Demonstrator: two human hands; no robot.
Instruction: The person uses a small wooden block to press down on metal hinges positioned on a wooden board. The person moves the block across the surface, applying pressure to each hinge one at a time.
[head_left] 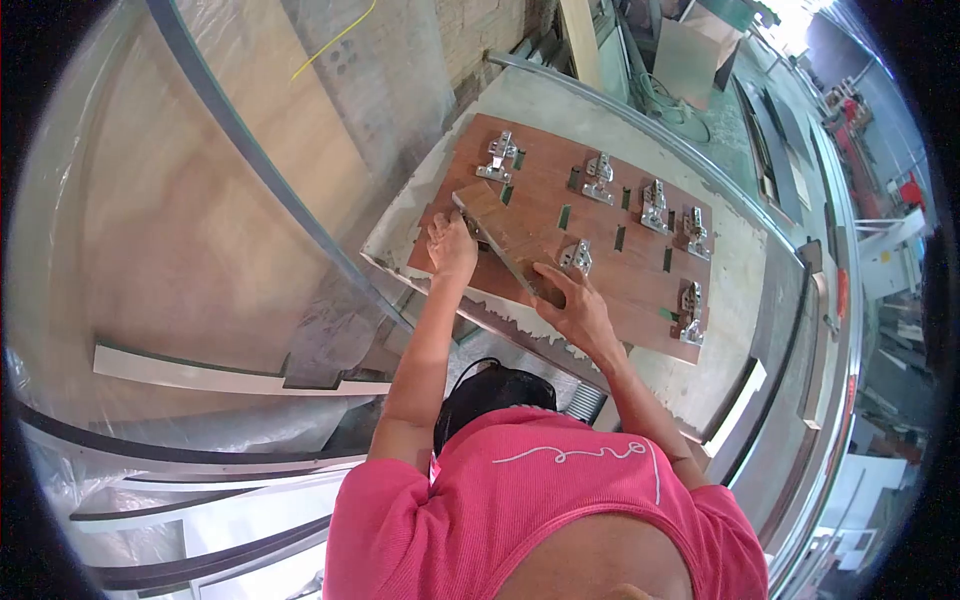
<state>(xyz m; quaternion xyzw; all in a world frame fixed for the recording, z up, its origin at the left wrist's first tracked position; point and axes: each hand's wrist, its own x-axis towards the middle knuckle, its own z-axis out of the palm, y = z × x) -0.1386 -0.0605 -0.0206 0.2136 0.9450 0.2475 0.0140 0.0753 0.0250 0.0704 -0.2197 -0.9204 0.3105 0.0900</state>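
Note:
A narrow wooden block [508, 232] lies slantwise over the left part of a reddish-brown board [540, 150]. My right hand [580, 312] grips its lower right end, thumb on top. My left hand [452, 246] is closed beside the block's upper left end; a small dark part shows between them, and what the fingers hold is hidden. Several metal cabinet hinges stand on the board, among them one hinge [495, 157] at the far left, another hinge [598, 180] at the top middle and a third hinge [576, 256] just above my right hand. Dark green rectangular marks lie between them.
The board rests on a pale, worn tabletop [735, 270]. A metal rail [640, 112] runs along its far side. To the left stands a large plastic-wrapped wooden panel [230, 200]. A black bag-like item [495, 395] is below the table's near edge. A white strip [735, 408] lies at right.

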